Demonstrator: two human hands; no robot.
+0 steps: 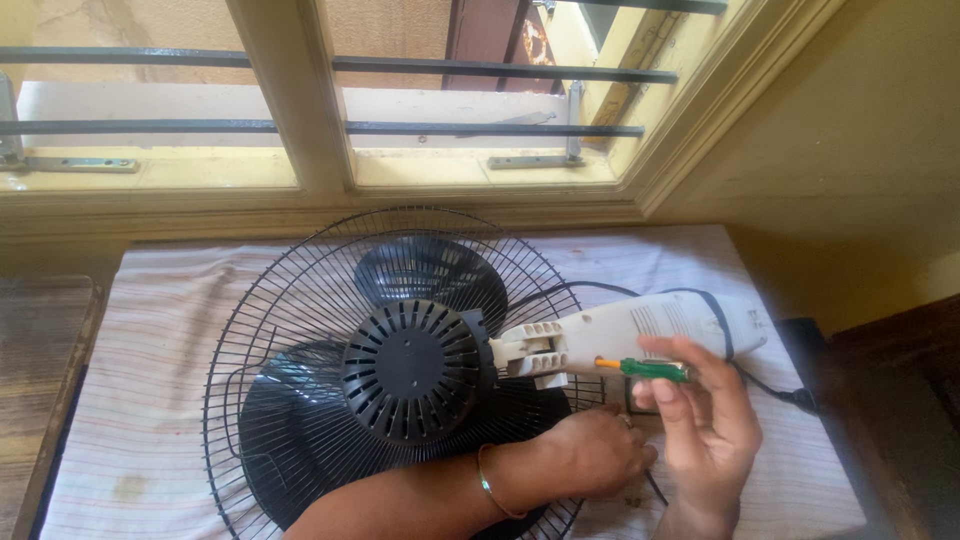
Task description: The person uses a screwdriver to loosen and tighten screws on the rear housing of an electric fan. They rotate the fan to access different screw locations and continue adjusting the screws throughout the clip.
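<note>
Both hands sit at the near edge. Right hand (700,420) grips a small screwdriver with a green translucent handle and orange collar (645,368), fingers curled round the handle, tip aimed left into the joint of the white plastic fan neck and stand housing (640,330). Left hand (590,450), thin metal bangle (490,485) on the wrist, rests low beside the neck, fingers closed down over something near the base; what it pins I cannot tell (hidden under the palm).

Step in hand looks like working a screw at the neck joint, where the white bracket meets the black ribbed round motor housing (415,370). Next move likely calls for keeping the tip seated square in the screw head while the other hand steadies the body.

Farther out: black wire fan guard (300,300) lying flat with dark blades (430,270) under it, on a striped pale cloth (150,420) over the bench. Black power cord (780,390) trails right. Beyond, a cream-framed window with dark horizontal bars (450,70).
</note>
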